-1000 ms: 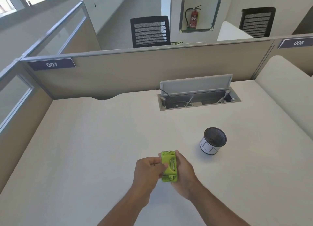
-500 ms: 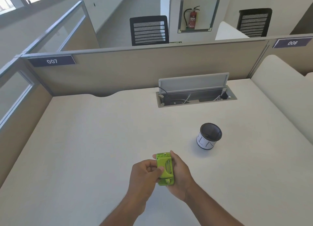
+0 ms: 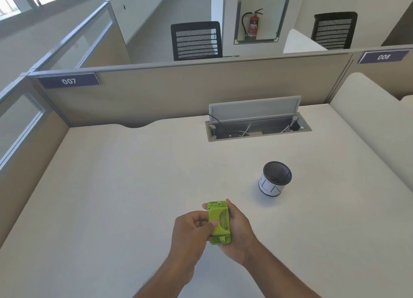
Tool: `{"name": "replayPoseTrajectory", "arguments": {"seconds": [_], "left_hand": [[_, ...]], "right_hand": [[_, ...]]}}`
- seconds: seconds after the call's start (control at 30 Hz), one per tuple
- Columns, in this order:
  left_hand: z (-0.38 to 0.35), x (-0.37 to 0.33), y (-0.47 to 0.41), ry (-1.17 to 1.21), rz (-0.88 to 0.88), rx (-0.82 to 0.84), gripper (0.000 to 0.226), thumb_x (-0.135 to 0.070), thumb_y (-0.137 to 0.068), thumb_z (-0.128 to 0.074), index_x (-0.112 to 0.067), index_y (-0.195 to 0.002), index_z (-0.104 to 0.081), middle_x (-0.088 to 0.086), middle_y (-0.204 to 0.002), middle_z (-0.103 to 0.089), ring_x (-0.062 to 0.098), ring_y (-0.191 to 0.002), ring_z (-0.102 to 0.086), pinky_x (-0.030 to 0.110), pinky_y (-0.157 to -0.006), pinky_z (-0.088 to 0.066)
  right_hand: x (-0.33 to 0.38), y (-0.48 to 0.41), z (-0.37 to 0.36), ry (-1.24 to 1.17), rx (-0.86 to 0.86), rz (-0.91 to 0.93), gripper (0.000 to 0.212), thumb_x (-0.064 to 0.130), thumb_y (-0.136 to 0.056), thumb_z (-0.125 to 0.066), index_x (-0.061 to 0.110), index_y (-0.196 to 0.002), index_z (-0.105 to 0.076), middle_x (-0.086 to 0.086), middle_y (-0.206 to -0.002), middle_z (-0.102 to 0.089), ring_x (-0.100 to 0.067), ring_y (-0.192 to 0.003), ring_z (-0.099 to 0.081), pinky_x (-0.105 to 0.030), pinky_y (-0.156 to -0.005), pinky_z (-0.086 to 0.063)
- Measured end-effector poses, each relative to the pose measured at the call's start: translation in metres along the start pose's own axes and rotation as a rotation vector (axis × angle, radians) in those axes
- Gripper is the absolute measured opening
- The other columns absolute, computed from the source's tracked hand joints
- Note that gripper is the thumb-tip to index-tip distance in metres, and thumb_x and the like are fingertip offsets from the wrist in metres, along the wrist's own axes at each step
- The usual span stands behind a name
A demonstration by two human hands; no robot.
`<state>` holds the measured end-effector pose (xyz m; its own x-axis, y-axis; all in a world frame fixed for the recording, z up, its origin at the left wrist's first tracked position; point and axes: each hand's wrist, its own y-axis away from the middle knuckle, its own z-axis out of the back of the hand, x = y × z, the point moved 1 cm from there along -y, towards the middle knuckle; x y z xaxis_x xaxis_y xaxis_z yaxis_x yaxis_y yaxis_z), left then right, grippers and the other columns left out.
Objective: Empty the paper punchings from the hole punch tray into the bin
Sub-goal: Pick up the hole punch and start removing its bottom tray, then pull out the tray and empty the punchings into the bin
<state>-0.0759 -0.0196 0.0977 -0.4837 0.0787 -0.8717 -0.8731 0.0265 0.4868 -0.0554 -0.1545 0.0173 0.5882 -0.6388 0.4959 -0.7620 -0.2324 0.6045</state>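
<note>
Hole punch (image 3: 219,223), bright lime green, sits turned on its side above the near middle of a pale desk (image 3: 125,186), grasped by both hands. The right hand (image 3: 238,228) cradles it from behind and beneath; the left hand (image 3: 193,229) pinches its facing side with thumb and fingers. A small round mesh bin (image 3: 276,179) stands upright on the desk, near and apart, further back to the right.

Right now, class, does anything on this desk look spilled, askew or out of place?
Nothing looks spilled. The green hole punch is held between the left hand and right hand, base facing up. The mesh bin stands upright on the desk. One oddity: the cable hatch lid stands open, with wires showing.
</note>
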Motion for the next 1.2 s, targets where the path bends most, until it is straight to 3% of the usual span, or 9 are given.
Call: {"name": "replayPoseTrajectory", "arguments": {"seconds": [0.2, 0.33, 0.4, 0.47, 0.63, 0.77, 0.83, 0.97, 1.2], "left_hand": [[0.002, -0.001, -0.003, 0.052, -0.004, 0.015, 0.024, -0.001, -0.097, -0.074, -0.016, -0.087, -0.089, 0.022, -0.091, -0.086, 0.047, -0.092, -0.08, 0.056, -0.103, -0.062], [0.006, -0.001, -0.005, 0.135, -0.008, 0.049, 0.021, -0.001, -0.099, -0.072, -0.012, -0.09, -0.088, 0.024, -0.094, -0.086, 0.032, -0.084, -0.078, 0.045, -0.089, -0.064], [0.008, -0.002, -0.007, 0.2, -0.014, 0.075, 0.01, -0.006, -0.094, -0.077, -0.007, -0.094, -0.087, 0.029, -0.099, -0.084, 0.033, -0.083, -0.073, 0.045, -0.085, -0.061], [0.012, -0.001, -0.01, 0.255, -0.021, 0.101, 0.017, -0.014, -0.086, -0.076, -0.004, -0.096, -0.086, 0.033, -0.103, -0.082, 0.032, -0.082, -0.07, 0.041, -0.076, -0.061], [0.019, -0.001, -0.012, 0.407, 0.01, 0.185, 0.027, 0.002, -0.106, -0.058, 0.0, -0.099, -0.084, 0.023, -0.095, -0.084, 0.023, -0.07, -0.077, 0.026, -0.057, -0.061], [0.024, -0.003, -0.014, 0.515, 0.034, 0.239, 0.04, 0.001, -0.109, -0.046, -0.006, -0.109, -0.086, 0.015, -0.092, -0.082, 0.019, -0.068, -0.074, 0.027, -0.058, -0.06], [0.027, -0.004, -0.015, 0.577, 0.046, 0.271, 0.033, -0.006, -0.104, -0.053, -0.006, -0.112, -0.086, 0.013, -0.092, -0.081, 0.02, -0.071, -0.073, 0.03, -0.062, -0.06], [0.034, -0.006, -0.014, 0.671, -0.001, 0.361, 0.019, -0.023, -0.098, -0.07, -0.012, -0.107, -0.083, 0.004, -0.089, -0.078, 0.017, -0.074, -0.075, 0.03, -0.065, -0.063], [0.045, 0.005, -0.029, 0.53, 0.025, 0.162, 0.052, -0.012, -0.076, -0.085, -0.009, -0.126, -0.072, 0.003, -0.089, -0.077, 0.017, -0.071, -0.073, 0.029, -0.06, -0.062]], "right_hand": [[0.002, 0.003, -0.002, 0.009, 0.001, -0.006, 0.075, 0.058, -0.106, -0.031, -0.001, -0.132, -0.068, -0.029, -0.125, -0.068, -0.039, -0.107, -0.065, -0.04, -0.075, -0.051], [0.003, 0.005, -0.005, -0.045, 0.026, 0.01, 0.064, 0.054, -0.107, -0.038, 0.002, -0.126, -0.069, -0.02, -0.116, -0.071, -0.036, -0.099, -0.065, -0.04, -0.074, -0.05], [0.002, 0.007, -0.006, -0.108, 0.048, 0.008, 0.057, 0.052, -0.108, -0.038, 0.005, -0.12, -0.069, -0.017, -0.108, -0.073, -0.032, -0.091, -0.07, -0.041, -0.078, -0.054], [0.0, 0.008, -0.005, -0.153, 0.054, 0.006, 0.056, 0.051, -0.108, -0.038, 0.008, -0.117, -0.074, -0.016, -0.108, -0.075, -0.03, -0.089, -0.073, -0.04, -0.081, -0.055], [0.004, 0.011, -0.005, -0.123, 0.068, 0.05, 0.06, 0.053, -0.104, -0.04, 0.012, -0.119, -0.081, -0.014, -0.11, -0.078, -0.027, -0.09, -0.075, -0.04, -0.082, -0.053], [0.006, 0.011, -0.005, -0.082, 0.055, 0.068, 0.07, 0.056, -0.106, -0.036, 0.001, -0.131, -0.072, -0.023, -0.118, -0.073, -0.035, -0.102, -0.07, -0.044, -0.091, -0.053], [0.007, 0.01, -0.004, -0.097, 0.024, 0.057, 0.076, 0.056, -0.107, -0.036, -0.008, -0.138, -0.062, -0.029, -0.122, -0.064, -0.04, -0.108, -0.06, -0.049, -0.098, -0.045], [0.01, 0.011, -0.002, -0.071, 0.005, 0.06, 0.071, 0.058, -0.105, -0.037, -0.001, -0.12, -0.073, -0.015, -0.088, -0.073, -0.025, -0.07, -0.067, -0.037, -0.067, -0.053], [0.012, 0.012, -0.001, -0.074, -0.004, 0.064, 0.071, 0.057, -0.107, -0.033, 0.0, -0.119, -0.072, -0.014, -0.086, -0.071, -0.023, -0.065, -0.064, -0.036, -0.063, -0.05]]}}
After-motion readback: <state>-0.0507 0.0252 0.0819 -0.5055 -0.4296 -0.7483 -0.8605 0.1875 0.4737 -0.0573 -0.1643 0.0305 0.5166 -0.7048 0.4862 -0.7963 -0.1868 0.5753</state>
